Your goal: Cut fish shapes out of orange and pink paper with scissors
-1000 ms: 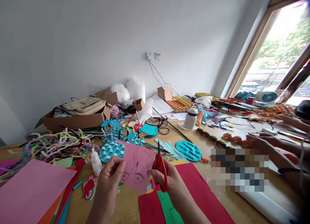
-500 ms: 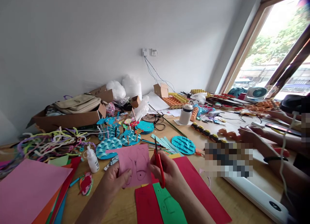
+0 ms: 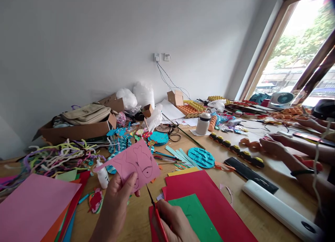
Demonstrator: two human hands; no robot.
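Observation:
A pink paper piece [image 3: 136, 162] with fish-like outlines drawn in dark pen is pinched between the thumb and fingers of my left hand [image 3: 120, 196]. A narrow strip of it sticks out to the left. My right hand [image 3: 174, 221] grips red-handled scissors [image 3: 160, 222]. Their dark blades point up and left, with the tip close to the paper's lower right edge. Under and beside my right hand lie red sheets [image 3: 206, 196] and a green sheet [image 3: 200, 214] with pen marks.
Left are pink sheets [image 3: 34, 203], a glue bottle [image 3: 102, 175] and pipe cleaners [image 3: 62, 158]. Blue discs [image 3: 201, 157], a white bottle [image 3: 202, 124] and a white device [image 3: 280, 209] stand or lie right. Another person's hands [image 3: 277, 148] are at the far right.
The pink paper has tilted in my left hand. My right hand has moved down with the scissors, away from the paper's right side; the blades now point up-left. The view has shifted slightly.

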